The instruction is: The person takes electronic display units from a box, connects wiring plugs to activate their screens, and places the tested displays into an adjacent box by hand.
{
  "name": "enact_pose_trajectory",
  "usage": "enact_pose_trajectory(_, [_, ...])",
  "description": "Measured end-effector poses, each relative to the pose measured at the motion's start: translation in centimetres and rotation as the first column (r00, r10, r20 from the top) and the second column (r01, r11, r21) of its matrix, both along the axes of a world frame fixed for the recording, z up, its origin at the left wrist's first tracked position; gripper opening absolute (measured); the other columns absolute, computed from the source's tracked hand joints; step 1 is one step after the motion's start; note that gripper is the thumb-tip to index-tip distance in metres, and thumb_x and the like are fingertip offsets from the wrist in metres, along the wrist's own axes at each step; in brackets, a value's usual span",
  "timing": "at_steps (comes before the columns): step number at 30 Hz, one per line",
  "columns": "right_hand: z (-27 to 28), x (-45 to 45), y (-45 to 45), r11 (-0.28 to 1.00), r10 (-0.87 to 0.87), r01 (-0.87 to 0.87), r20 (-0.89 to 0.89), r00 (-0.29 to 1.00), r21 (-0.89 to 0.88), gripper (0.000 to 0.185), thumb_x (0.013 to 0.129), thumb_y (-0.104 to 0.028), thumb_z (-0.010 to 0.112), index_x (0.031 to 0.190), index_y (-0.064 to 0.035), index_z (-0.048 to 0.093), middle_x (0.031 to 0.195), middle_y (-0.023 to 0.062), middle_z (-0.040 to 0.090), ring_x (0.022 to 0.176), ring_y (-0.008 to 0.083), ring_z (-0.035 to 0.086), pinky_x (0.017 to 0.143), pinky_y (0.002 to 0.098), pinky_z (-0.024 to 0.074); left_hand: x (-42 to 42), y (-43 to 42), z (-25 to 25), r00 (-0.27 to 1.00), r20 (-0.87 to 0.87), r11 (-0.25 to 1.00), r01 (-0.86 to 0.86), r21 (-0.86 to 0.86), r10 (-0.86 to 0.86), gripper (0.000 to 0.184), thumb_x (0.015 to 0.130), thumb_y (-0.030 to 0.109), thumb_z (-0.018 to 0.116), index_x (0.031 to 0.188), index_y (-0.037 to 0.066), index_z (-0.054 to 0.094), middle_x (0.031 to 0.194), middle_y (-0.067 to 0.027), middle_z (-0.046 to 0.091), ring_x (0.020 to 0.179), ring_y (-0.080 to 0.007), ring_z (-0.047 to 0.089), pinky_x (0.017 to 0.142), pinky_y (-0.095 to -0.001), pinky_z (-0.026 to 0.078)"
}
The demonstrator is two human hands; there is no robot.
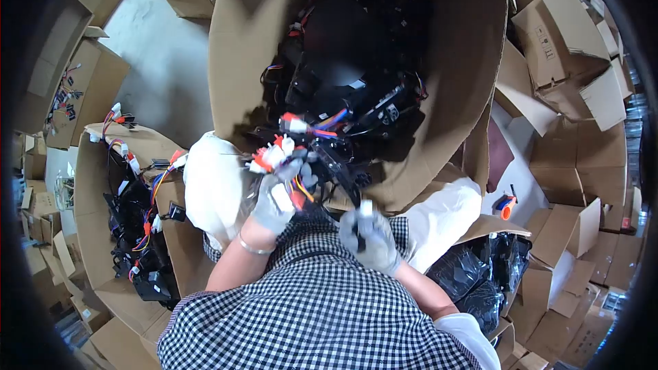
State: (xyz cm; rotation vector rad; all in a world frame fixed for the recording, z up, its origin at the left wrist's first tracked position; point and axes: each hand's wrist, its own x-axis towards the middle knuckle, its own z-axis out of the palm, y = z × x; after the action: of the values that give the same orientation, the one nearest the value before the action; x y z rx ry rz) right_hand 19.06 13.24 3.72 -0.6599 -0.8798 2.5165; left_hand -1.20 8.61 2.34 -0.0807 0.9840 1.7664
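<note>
My left hand [273,204], in a pale grey-palmed glove, is closed around a wire harness with red and white plug connectors [273,155] and coloured wires. My right hand [371,241], gloved the same way, is closed at my lap on a black cable with a pale end piece [367,207]. Black cable runs between the two hands. Right in front stands a large open cardboard box [460,89] with black parts and cables inside. Another red-and-white connector [295,123] with blue and orange wires lies at its near side. Some fingers are blurred.
At the left stands a cardboard box [92,233] of black devices and wired connectors. Black plastic-wrapped packs [480,277] lie in a box at the right. An orange tape-like ring [506,212] rests on the floor. Cardboard boxes [558,48] crowd both sides.
</note>
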Motion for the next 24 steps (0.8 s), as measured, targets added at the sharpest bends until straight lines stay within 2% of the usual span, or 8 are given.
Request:
enact_pose_trajectory(2, [0.1, -2.0, -0.2, 0.969, -0.222, 0.236, 0.167, 0.961, -0.072, 0.034, 0.089, -0.037, 0.059, 0.096, -0.0042, 0.059, 0.081, 0.0024, 0.056, 0.062, 0.0078, 0.049, 0.055, 0.0204, 0.0393, -2.2, 0.7, -5.5, 0.991, 0.096, 0.981, 0.071, 0.180, -0.089, 0.031, 0.087, 0.009, 0.057, 0.117, 0.004, 0.053, 0.095, -0.0062, 0.062, 0.079, -0.0149, 0.059, 0.072, -0.0313, 0.051])
enact_pose_trajectory(5, [1.6, -2.9, 0.6, 0.957, -0.274, 0.279, 0.067, 0.960, -0.086, 0.036, 0.085, -0.036, 0.065, 0.102, -0.0044, 0.058, 0.083, 0.0035, 0.057, 0.065, 0.0094, 0.052, 0.057, 0.0210, 0.0420, -2.0, 3.1, -0.1, 0.997, -0.079, 0.972, -0.004, 0.236, 0.024, 0.030, 0.088, 0.016, 0.057, 0.115, 0.002, 0.055, 0.092, -0.0052, 0.061, 0.085, -0.0157, 0.059, 0.069, -0.0315, 0.050])
enact_pose_trajectory(8, [2.7, -1.8, 1.3, 0.958, -0.285, 0.285, -0.072, 0.956, -0.005, 0.040, 0.080, -0.037, 0.070, 0.100, -0.0044, 0.059, 0.084, 0.0054, 0.057, 0.063, 0.0127, 0.053, 0.056, 0.0228, 0.0427, -1.5, 2.1, 4.9, 0.922, -0.387, 0.899, 0.168, 0.405, 0.002, 0.029, 0.091, 0.023, 0.052, 0.106, 0.000, 0.057, 0.078, -0.0062, 0.059, 0.056, -0.0148, 0.055, 0.062, -0.0314, 0.048])
enact_pose_trajectory(11, [2.9, -1.3, 1.8, 0.957, -0.289, 0.288, -0.085, 0.953, -0.030, 0.040, 0.079, -0.038, 0.071, 0.098, -0.0044, 0.060, 0.083, 0.0061, 0.057, 0.062, 0.0128, 0.052, 0.055, 0.0229, 0.0424, -3.3, 1.8, 0.4, 0.969, -0.188, 0.813, 0.240, 0.531, -0.163, 0.032, 0.086, 0.012, 0.059, 0.115, 0.002, 0.050, 0.099, -0.0071, 0.059, 0.083, -0.0173, 0.061, 0.076, -0.0331, 0.053])
enact_pose_trajectory(13, [1.9, -1.5, 2.2, 0.954, -0.291, 0.292, 0.029, 0.956, -0.068, 0.042, 0.079, -0.041, 0.070, 0.097, -0.0038, 0.060, 0.083, 0.0071, 0.056, 0.062, 0.0129, 0.052, 0.055, 0.0233, 0.0421, -2.6, 1.9, 1.5, 0.978, -0.180, 0.933, -0.038, 0.357, 0.109, 0.050, 0.079, 0.008, 0.068, 0.124, 0.004, 0.046, 0.097, -0.0072, 0.059, 0.081, -0.0169, 0.062, 0.075, -0.0317, 0.053])
enact_pose_trajectory(16, [2.8, -1.3, 1.7, 0.978, -0.189, 0.190, -0.016, 0.982, 0.090, 0.042, 0.081, -0.041, 0.068, 0.095, -0.0022, 0.060, 0.082, 0.0076, 0.056, 0.063, 0.0136, 0.053, 0.054, 0.0238, 0.0421, -1.4, -0.2, 6.2, 0.990, -0.126, 0.943, -0.021, 0.331, 0.067, 0.063, 0.081, 0.032, 0.067, 0.132, 0.004, 0.041, 0.083, -0.0087, 0.060, 0.072, -0.0160, 0.061, 0.068, -0.0311, 0.052])
enact_pose_trajectory(23, [3.3, -3.2, 1.8, 0.980, -0.063, 0.062, 0.000, 0.998, 0.190, 0.041, 0.086, -0.039, 0.062, 0.101, -0.0002, 0.061, 0.079, 0.0061, 0.058, 0.063, 0.0110, 0.052, 0.055, 0.0221, 0.0424, -3.1, -2.4, 5.3, 0.987, 0.087, 0.903, -0.157, 0.400, 0.133, 0.008, 0.090, 0.020, 0.051, 0.085, 0.014, 0.050, 0.071, 0.0053, 0.041, 0.065, -0.0106, 0.041, 0.077, -0.0331, 0.040])
enact_pose_trajectory(24, [3.0, -4.4, 2.1, 0.977, -0.100, 0.097, 0.007, 0.995, 0.190, 0.039, 0.087, -0.038, 0.061, 0.100, -0.0013, 0.061, 0.074, 0.0024, 0.055, 0.058, 0.0072, 0.047, 0.051, 0.0192, 0.0380, -3.2, -2.5, 4.5, 0.979, 0.159, 0.893, -0.185, 0.411, 0.130, 0.016, 0.092, 0.023, 0.051, 0.102, 0.011, 0.050, 0.069, 0.0046, 0.044, 0.062, -0.0110, 0.043, 0.076, -0.0335, 0.042])
